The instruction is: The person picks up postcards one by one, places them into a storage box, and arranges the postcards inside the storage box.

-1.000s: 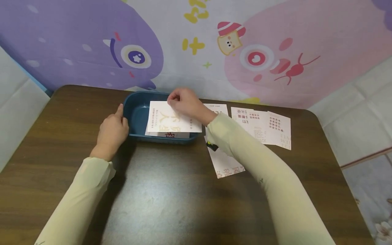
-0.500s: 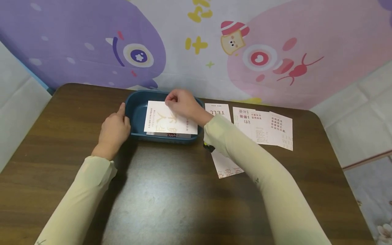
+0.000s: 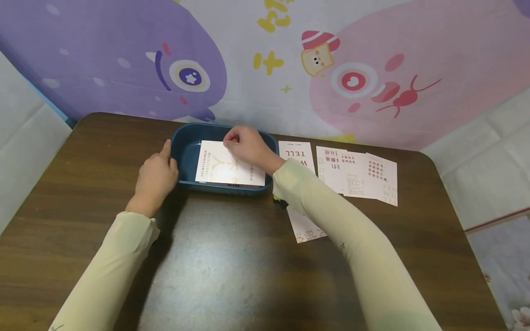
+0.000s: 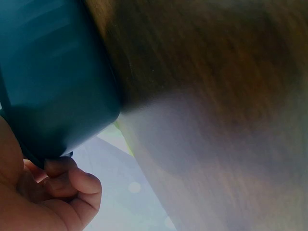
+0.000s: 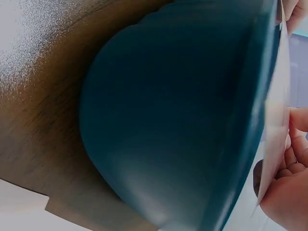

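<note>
card (image 3: pixel 223 168) lowered, right fingers (image 3: pixel 233 133) pinching it over the tray (image 3: pixel 186 158) left fingers (image 4: pixel 86 183) grip, sleeve (image 3: pixel 327 207) crossing other cards (image 3: pixel 304 226).

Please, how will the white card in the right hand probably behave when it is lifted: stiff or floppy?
The white card seems fairly stiff but bendable: pinched by the right hand, it shows only a gentle curve in the right wrist view. It is probably light, as its edge looks thin.
</note>
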Tool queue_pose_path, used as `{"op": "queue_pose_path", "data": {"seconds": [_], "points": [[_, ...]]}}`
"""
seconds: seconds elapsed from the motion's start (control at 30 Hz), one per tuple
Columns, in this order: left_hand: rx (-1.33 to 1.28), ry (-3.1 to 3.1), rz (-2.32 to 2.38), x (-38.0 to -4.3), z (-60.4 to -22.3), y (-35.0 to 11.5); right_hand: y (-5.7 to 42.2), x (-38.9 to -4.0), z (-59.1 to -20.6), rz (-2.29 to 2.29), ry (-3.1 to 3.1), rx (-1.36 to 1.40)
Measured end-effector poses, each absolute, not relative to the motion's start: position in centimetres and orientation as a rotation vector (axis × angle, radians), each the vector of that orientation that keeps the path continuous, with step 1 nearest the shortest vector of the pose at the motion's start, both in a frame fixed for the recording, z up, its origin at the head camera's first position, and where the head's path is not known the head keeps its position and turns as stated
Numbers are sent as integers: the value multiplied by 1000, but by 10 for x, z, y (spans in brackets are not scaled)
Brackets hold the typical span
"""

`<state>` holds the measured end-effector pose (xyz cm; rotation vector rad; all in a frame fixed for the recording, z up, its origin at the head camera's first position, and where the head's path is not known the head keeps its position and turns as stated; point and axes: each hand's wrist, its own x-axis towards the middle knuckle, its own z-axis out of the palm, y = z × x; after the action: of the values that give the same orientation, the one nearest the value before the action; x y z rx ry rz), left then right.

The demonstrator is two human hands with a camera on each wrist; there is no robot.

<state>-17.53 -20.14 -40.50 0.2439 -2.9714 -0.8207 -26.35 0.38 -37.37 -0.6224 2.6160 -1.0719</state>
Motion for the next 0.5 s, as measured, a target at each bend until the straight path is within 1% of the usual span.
{"op": "queue_pose_path", "data": {"seconds": [0.5], "points": [[255,-2963,-839,-174,-405,-201,-3,-263,-391,-998,2648,-602]]}}
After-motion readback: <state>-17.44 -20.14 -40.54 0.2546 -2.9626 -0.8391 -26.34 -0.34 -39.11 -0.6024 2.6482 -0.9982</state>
